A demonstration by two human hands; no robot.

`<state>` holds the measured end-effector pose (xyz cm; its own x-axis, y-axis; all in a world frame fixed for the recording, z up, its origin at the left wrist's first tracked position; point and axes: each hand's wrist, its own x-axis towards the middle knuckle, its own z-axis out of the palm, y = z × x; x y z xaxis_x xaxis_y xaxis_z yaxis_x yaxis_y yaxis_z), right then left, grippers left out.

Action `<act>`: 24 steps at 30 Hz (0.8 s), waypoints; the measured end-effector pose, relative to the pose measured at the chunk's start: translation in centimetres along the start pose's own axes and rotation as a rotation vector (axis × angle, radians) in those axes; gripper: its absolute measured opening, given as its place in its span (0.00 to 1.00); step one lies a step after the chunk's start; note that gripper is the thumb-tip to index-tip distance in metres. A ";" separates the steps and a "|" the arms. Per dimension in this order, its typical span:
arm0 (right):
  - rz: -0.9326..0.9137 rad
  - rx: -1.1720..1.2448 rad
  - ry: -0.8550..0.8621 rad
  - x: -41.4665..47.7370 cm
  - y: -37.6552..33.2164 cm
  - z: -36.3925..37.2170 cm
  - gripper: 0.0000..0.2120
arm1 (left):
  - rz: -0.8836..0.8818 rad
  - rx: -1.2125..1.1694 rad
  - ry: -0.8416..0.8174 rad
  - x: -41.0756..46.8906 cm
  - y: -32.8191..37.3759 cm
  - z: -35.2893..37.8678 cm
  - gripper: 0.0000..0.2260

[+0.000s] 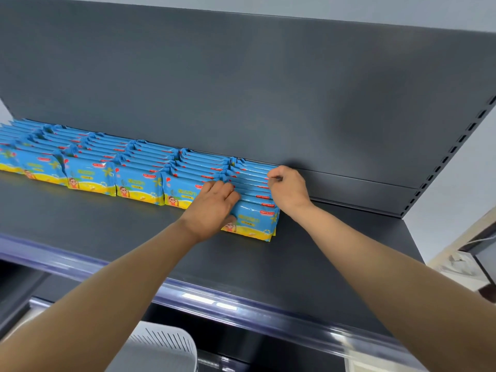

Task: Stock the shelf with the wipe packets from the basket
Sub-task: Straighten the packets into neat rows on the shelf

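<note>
Below my arms sits the white basket point(163, 350), its rim cut off, so I can't tell whether any packets remain inside. Up on the shelf point(107, 232), six columns of blue wipe packets point(139, 181) stand against the back panel point(241, 89). My left hand point(212, 208) grips the front of the rightmost stack point(255, 221); my right hand point(288, 187) pinches the packet tops behind. Bare shelf remains to the right, so I judge stocking unfinished.
</note>
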<state>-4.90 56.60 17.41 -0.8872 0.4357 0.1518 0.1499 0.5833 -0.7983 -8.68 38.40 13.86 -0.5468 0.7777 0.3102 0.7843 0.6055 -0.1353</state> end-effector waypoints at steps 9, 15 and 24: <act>-0.016 0.051 -0.077 -0.6 -1.5 0.2 0.11 | -0.027 -0.082 -0.061 -1.5 -1.6 -1.0 0.09; -0.063 -0.130 -0.193 -0.9 -2.8 1.5 0.13 | -0.231 -0.087 -0.129 -4.6 -6.5 -2.4 0.10; -0.219 -0.587 -0.322 -1.1 -3.2 3.4 0.20 | -0.385 0.122 -0.150 -4.6 -9.8 -1.6 0.11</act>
<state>-5.93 51.92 17.82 -0.9954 0.0940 0.0208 0.0830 0.9475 -0.3088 -13.41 28.61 15.24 -0.8364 0.5016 0.2211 0.4791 0.8649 -0.1498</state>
